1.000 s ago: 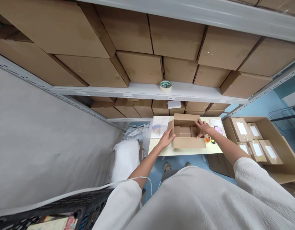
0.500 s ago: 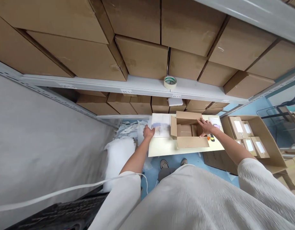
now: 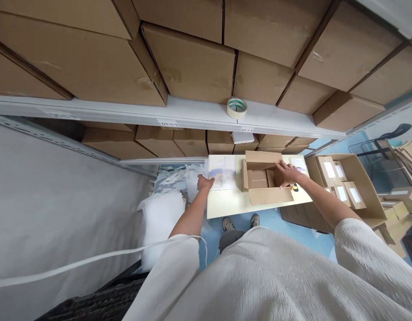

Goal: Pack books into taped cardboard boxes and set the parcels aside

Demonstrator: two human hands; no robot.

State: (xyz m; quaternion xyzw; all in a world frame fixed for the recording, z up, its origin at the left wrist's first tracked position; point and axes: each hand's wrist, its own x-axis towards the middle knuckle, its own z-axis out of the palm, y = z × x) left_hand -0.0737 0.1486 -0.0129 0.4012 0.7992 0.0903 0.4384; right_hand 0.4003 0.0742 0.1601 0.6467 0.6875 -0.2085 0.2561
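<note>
On the pale table (image 3: pixel 226 206) an open cardboard box (image 3: pixel 271 196) stands with its flaps folded out, and its visible inside holds only brown cardboard. My right hand (image 3: pixel 289 174) grips the box's right end, fingers toward the far corner and thumb toward the near one. Left of the box lies a flat, whitish package (image 3: pixel 223 173) in cloudy wrapping, with a faint blue and yellow print. At its left edge is my left hand (image 3: pixel 205 183), closed with the thumb against the package; its other fingers are partly hidden. A black and yellow tool (image 3: pixel 295 187) lies beside my right wrist.
Shelves packed with cardboard boxes (image 3: pixel 192 67) rise behind the table. A tape roll (image 3: pixel 237 108) sits on the shelf edge. White wrapping sheets (image 3: pixel 162 223) are piled at left. A large carton (image 3: pixel 368 187) with smaller labelled boxes stands at right. A white cable (image 3: pixel 92 259) crosses at left.
The view has shifted slightly, and the shelf looks nearer. Both hands keep their places at the package and the box.
</note>
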